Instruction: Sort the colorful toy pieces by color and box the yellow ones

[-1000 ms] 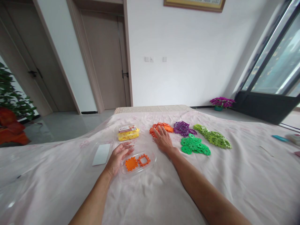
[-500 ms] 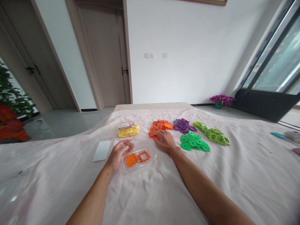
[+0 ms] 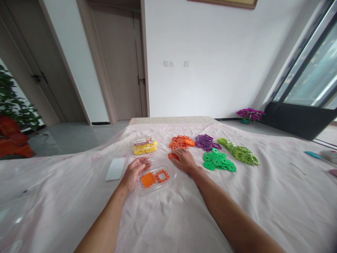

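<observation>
My left hand (image 3: 134, 173) curls round the left rim of a clear plastic box (image 3: 170, 176). Inside the box lie a solid orange toothed square (image 3: 149, 180) and an orange square frame (image 3: 166, 173). Between the box and an orange pile, my right hand (image 3: 185, 160) is closed on orange plastic pieces (image 3: 171, 156); its fingers partly cover them, so their number is hidden. Just beyond it is the pile of orange building pieces (image 3: 181, 141), with purple pieces (image 3: 205, 141) and green disc pieces (image 3: 217, 160) to its right.
A box of yellow pieces (image 3: 145, 148) with a label stands behind my left hand. A clear lid with a white card (image 3: 115, 169) lies to the left. Lime-green pieces (image 3: 240, 153) lie far right, near a blue object (image 3: 313, 154). A wrinkled pale cloth (image 3: 168, 225) covers the surface.
My right hand has drawn slightly back from the orange pile, bringing orange pieces along; a gap now shows between them and the pile. My left hand stays at the box.
</observation>
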The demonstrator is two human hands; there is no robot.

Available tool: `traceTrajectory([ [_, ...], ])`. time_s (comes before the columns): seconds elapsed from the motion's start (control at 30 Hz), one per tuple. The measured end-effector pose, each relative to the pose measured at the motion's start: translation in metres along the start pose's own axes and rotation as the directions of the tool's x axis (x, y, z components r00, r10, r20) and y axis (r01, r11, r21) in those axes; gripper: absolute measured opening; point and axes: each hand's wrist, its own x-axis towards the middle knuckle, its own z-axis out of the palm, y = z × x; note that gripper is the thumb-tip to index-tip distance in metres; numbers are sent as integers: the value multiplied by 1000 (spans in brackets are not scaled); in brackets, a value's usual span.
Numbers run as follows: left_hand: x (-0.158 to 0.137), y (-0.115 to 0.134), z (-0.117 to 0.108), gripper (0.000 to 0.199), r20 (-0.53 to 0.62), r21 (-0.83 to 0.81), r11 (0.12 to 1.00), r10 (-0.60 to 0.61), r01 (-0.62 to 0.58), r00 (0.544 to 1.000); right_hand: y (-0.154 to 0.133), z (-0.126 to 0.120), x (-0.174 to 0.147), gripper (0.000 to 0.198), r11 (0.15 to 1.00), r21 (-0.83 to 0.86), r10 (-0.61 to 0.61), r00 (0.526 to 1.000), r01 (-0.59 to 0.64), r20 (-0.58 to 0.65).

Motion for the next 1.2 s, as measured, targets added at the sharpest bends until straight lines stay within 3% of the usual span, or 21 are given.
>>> traceTrajectory([
  [0.1, 2, -2, -2, 43, 11, 0, 1000, 5, -5, 1000, 7, 2, 2, 44, 995, 101, 6, 999, -1, -43],
  [0.2, 3, -3, -2, 43, 10, 1, 1000, 7, -7, 1000, 22, 0, 3, 50, 932, 360, 74, 991, -28, -112],
  [0.27, 3, -3, -3, 42, 10, -2, 1000, 7, -7, 1000, 33, -3, 3, 54, 846, 528, 133, 989, -78, -66],
  [0.33, 3, -4, -3, 42, 15, -4, 1000, 7, -7, 1000, 43, -5, 2, 56, 792, 600, 113, 993, -117, 45],
  [0.5, 5, -5, -5, 42, 29, 3, 1000, 8, -8, 1000, 47, -11, 3, 45, 866, 498, -53, 979, -53, 197],
  [0.73, 4, -5, -4, 43, 36, 14, 1000, 14, -14, 999, 32, -27, 9, 44, 988, 150, -9, 966, -31, 257],
  [0.83, 4, -5, -3, 42, 31, 27, 1000, 15, -16, 999, 21, -36, 11, 39, 980, 174, 62, 983, -92, 170],
  [0.93, 4, -5, -2, 42, 20, 43, 999, 12, -13, 1000, -1, -50, 14, 43, 925, 371, 54, 995, -82, 85],
  [1.03, 6, -6, -2, 40, 10, 52, 999, 17, -18, 1000, -38, -60, 14, 45, 880, 472, -134, 980, 50, 147],
  [1.1, 7, -7, -2, 40, 7, 54, 998, 24, -25, 1000, -65, -60, 13, 45, 891, 430, -259, 941, 144, 220],
  [1.2, 6, -7, -1, 41, 23, 59, 997, 47, -48, 999, -94, -49, 12, 42, 913, 304, -353, 901, 273, 252],
])
